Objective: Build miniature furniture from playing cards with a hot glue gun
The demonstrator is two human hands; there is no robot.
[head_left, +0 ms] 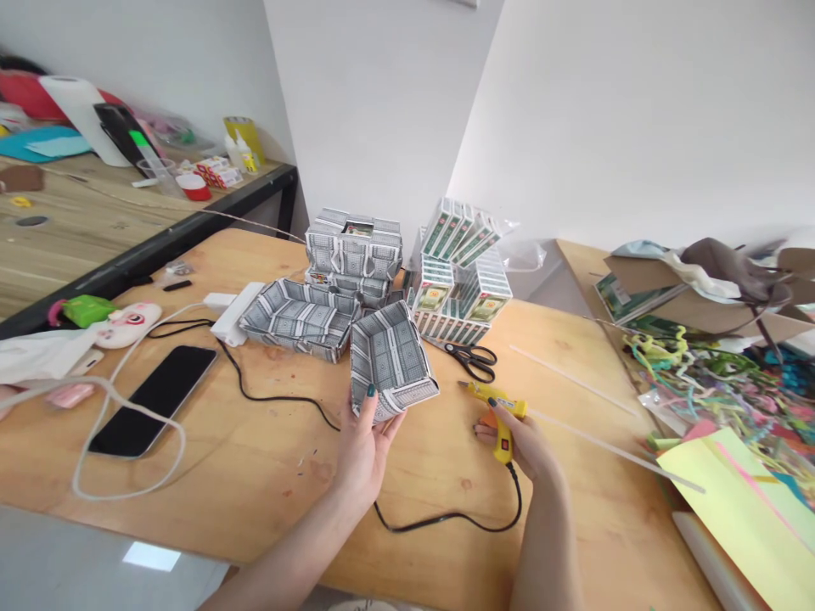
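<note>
My left hand (pixel 369 441) grips a small open box (pixel 393 361) covered in grey patterned paper, thumb inside its near wall. It is tilted so its inside faces me. In my right hand (pixel 519 433) is a yellow hot glue gun (pixel 503 416), nozzle pointing left, fingers wrapped round its handle. A black cord (pixel 446 518) runs from the handle across the table. Behind the held box lies a wider open tray-like box (pixel 299 318) in the same paper. Further back stands a stack of matching paper-covered boxes (pixel 353 246).
Black-handled scissors (pixel 474 361) lie before several stacked small green-and-white boxes (pixel 458 271). Clear glue sticks (pixel 617 450) lie at right, near coloured pipe cleaners (pixel 688 365) and yellow paper (pixel 744 509). A phone (pixel 156 403), white cable (pixel 80 475) and white power strip (pixel 235 314) are at left.
</note>
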